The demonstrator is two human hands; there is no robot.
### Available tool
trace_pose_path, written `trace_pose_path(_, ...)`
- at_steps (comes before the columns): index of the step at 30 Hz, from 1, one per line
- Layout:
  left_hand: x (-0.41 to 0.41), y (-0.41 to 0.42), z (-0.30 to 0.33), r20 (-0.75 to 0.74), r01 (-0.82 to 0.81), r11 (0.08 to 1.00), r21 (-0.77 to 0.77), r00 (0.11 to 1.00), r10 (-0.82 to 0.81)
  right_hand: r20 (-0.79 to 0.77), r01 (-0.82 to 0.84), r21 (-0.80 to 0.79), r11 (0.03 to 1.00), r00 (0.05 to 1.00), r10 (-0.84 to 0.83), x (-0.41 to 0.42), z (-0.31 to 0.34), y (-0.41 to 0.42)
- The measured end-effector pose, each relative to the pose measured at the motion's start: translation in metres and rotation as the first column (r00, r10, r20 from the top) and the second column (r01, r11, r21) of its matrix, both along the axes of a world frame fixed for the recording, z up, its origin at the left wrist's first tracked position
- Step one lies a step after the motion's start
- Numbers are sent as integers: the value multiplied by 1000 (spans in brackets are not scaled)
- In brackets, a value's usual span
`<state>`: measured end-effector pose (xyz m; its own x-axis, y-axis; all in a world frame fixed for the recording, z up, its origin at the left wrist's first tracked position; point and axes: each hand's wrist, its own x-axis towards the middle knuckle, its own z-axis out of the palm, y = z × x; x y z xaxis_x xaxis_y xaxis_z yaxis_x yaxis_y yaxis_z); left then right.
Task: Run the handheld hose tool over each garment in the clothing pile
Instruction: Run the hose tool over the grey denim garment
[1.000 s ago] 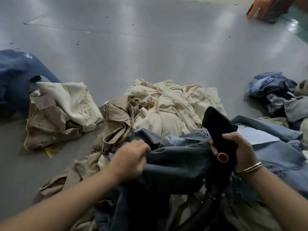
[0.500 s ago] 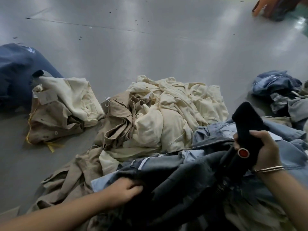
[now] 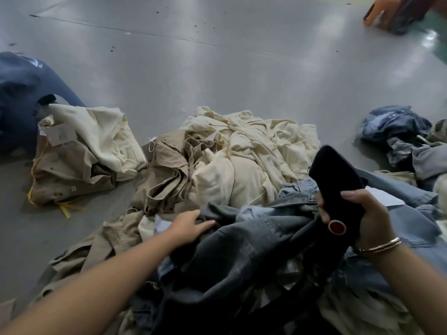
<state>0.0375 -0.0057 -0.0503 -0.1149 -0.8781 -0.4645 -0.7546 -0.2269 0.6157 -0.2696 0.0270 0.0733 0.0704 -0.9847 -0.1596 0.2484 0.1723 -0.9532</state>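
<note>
Two hands work over the clothing pile on the grey floor. The right hand has its fingers and thumb curled round the handheld hose tool, holding it tilted above the right side of the pile, its head pointing up and away. The tool is black, with a round red button on the grip just beside the thumb, and a ribbed black hose runs down from it. The left hand rests with straight fingers on a dark grey denim garment, which lies between the two hands. Behind it lie cream and tan garments.
</note>
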Motion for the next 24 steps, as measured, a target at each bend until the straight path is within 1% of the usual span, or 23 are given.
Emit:
trace_pose_path(1, 7, -4, 16, -238, -24, 995, 100, 970, 48, -13, 19, 15, 1000, 1000, -19, -6, 0, 0)
trace_pose_path(2, 22, -11, 37, -445, -92, 972, 217, 877, 183, -21, 65, 53, 996, 998, -64, -16, 0, 2)
trace_pose_path(3, 41, -18, 57, -618, -167, 933, 320, 709, 339, -23, 120, 107, 987, 993, -118, -26, -2, 4)
trace_pose_path(4, 61, -27, 72, -741, -217, 911, 351, 530, 412, -17, 165, 165, 973, 986, -164, -36, -5, 8)
trace_pose_path(5, 76, -37, 85, -810, -261, 905, 335, 411, 418, -5, 194, 212, 958, 980, -197, -41, -8, 10)
trace_pose_path(6, 85, -46, 93, -820, -291, 907, 305, 403, 405, 6, 210, 241, 948, 976, -217, -43, -11, 11)
trace_pose_path(7, 88, -56, 92, -755, -333, 898, 287, 498, 426, 7, 205, 255, 945, 977, -214, -42, -15, 10)
trace_pose_path(8, 85, -67, 87, -620, -380, 892, 243, 646, 445, -2, 190, 255, 948, 981, -196, -36, -16, 7)
trace_pose_path(9, 77, -74, 83, -438, -414, 901, 132, 790, 428, -25, 173, 244, 954, 985, -172, -27, -16, 3)
trace_pose_path(10, 69, -78, 73, -210, -408, 912, -46, 896, 391, -59, 154, 225, 962, 988, -144, -17, -15, -2)
trace_pose_path(11, 61, -76, 65, 42, -356, 905, -233, 926, 375, -91, 134, 206, 969, 989, -118, -7, -13, -8)
trace_pose_path(12, 54, -70, 58, 216, -268, 885, -380, 905, 366, -113, 115, 197, 974, 989, -94, 2, -10, -12)
trace_pose_path(13, 46, -58, 52, 282, -158, 849, -504, 899, 334, -132, 97, 195, 976, 989, -72, 10, -6, -17)
trace_pose_path(14, 40, -45, 41, 280, -15, 808, -589, 934, 221, -151, 82, 194, 978, 987, -53, 17, -3, -21)
trace_pose_path(15, 32, -28, 28, 266, 149, 779, -609, 964, 23, -162, 65, 187, 980, 986, -34, 23, 1, -25)
trace_pose_path(16, 23, -12, 16, 305, 343, 757, -556, 932, -199, -160, 46, 176, 983, 987, -17, 29, 5, -26)
trace_pose_path(17, 16, 3, 7, 377, 520, 726, -450, 848, -373, -152, 16, 164, 986, 988, 9, 34, 7, -26)
trace_pose_path(18, 13, 14, 0, 451, 631, 692, -351, 762, -465, -154, -26, 151, 988, 987, 49, 40, 9, -26)
trace_pose_path(19, 13, 22, -7, 504, 677, 655, -336, 716, -483, -168, -76, 147, 986, 981, 100, 46, 10, -26)
trace_pose_path(20, 13, 28, -9, 536, 703, 599, -383, 697, -475, -181, -124, 157, 980, 972, 152, 54, 10, -26)
trace_pose_path(22, 11, 37, -13, 491, 638, 475, -607, 770, -408, -196, -189, 199, 962, 954, 228, 68, 6, -26)
trace_pose_path(23, 10, 38, -14, 350, 489, 531, -692, 871, -346, -204, -201, 216, 955, 948, 245, 75, 3, -26)
trace_pose_path(24, 9, 37, -11, 144, 244, 691, -681, 969, -201, -212, -200, 231, 952, 945, 250, 80, 0, -26)
